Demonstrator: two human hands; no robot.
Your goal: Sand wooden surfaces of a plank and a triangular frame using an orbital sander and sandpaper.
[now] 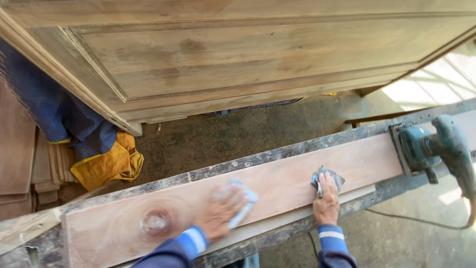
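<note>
Board: I see a long pale reddish wooden plank (277, 191) with a round knot near its left end, lying across a grimy workbench (277, 151).
Left hand: my left hand (218, 214), blurred, presses a bluish sanding sheet (244, 201) flat on the plank.
Right hand: my right hand (326, 201) pinches grey sandpaper (327, 178) against the plank.
Sander: a teal electric sander (431, 149) rests at the plank's right end.

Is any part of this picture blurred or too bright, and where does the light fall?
Head view: the left hand and its pale cloth are smeared by motion blur; the right hand with its grey pad is sharper. Sunlight burns out the floor at upper right. The board and sander are evenly lit, with no glare.
</note>
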